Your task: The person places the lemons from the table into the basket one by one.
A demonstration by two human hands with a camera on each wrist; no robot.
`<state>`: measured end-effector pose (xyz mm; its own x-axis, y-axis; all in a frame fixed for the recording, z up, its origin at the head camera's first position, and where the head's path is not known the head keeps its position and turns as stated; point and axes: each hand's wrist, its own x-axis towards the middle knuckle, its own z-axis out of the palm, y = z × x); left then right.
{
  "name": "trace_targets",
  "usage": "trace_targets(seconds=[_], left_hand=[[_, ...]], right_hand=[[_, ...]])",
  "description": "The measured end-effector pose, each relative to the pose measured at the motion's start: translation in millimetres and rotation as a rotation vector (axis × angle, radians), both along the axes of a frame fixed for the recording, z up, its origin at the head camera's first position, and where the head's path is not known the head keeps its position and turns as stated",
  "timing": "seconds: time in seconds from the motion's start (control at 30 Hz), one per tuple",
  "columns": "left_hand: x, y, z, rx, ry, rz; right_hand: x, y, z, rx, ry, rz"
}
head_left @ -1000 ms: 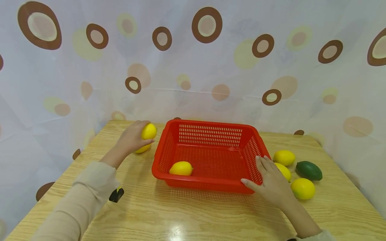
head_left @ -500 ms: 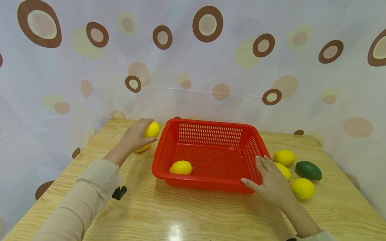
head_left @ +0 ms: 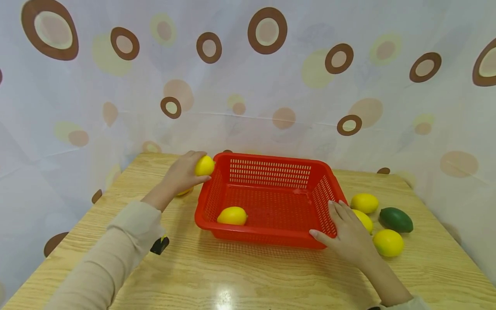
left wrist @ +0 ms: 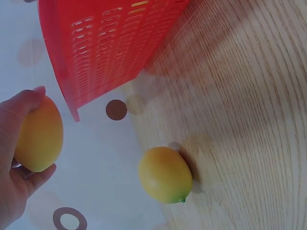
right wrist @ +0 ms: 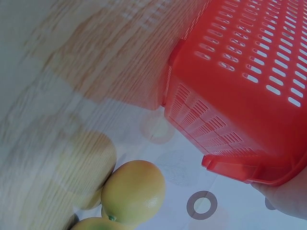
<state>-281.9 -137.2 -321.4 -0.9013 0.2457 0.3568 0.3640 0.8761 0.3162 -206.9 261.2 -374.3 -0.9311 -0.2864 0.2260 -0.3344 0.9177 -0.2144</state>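
Note:
My left hand (head_left: 181, 175) holds a yellow lemon (head_left: 204, 165) between thumb and fingers, in the air by the left rim of a red plastic basket (head_left: 267, 234). The left wrist view shows this lemon (left wrist: 42, 136) in the fingers, apart from the basket wall (left wrist: 110, 48). Another lemon (head_left: 233, 216) lies inside the basket at its front left. My right hand (head_left: 350, 237) rests on the basket's front right corner, fingers spread over the rim and thumb on the front edge. A further lemon (left wrist: 165, 175) is on the table under the left hand, mostly hidden in the head view.
Right of the basket lie several lemons (head_left: 389, 243), one partly behind the right hand, and a dark green fruit (head_left: 396, 220). A small black object (head_left: 159, 245) shows beside the left sleeve. A patterned cloth (head_left: 232, 77) hangs behind the wooden table (head_left: 240, 280).
My left hand has moved right with its lemon, from above the other lemon up to the basket's left rim. The right hand and basket have stayed in place.

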Motion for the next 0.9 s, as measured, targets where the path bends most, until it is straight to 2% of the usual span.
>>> trace_targets(seconds=[0.3,0.47,0.9], left_hand=[[-1.5,11.0,1.7,0.017,0.023,-0.042],[-1.9,17.5,3.3,0.026,0.013,-0.047],[-4.3,31.9,0.4,-0.026,0.0,-0.066]], right_hand=[[-0.1,-0.7,0.1,0.013,-0.004,-0.016],[0.0,-0.6,0.3,0.015,-0.004,-0.017],[-0.4,-0.6,-0.3,0.016,0.0,-0.018]])
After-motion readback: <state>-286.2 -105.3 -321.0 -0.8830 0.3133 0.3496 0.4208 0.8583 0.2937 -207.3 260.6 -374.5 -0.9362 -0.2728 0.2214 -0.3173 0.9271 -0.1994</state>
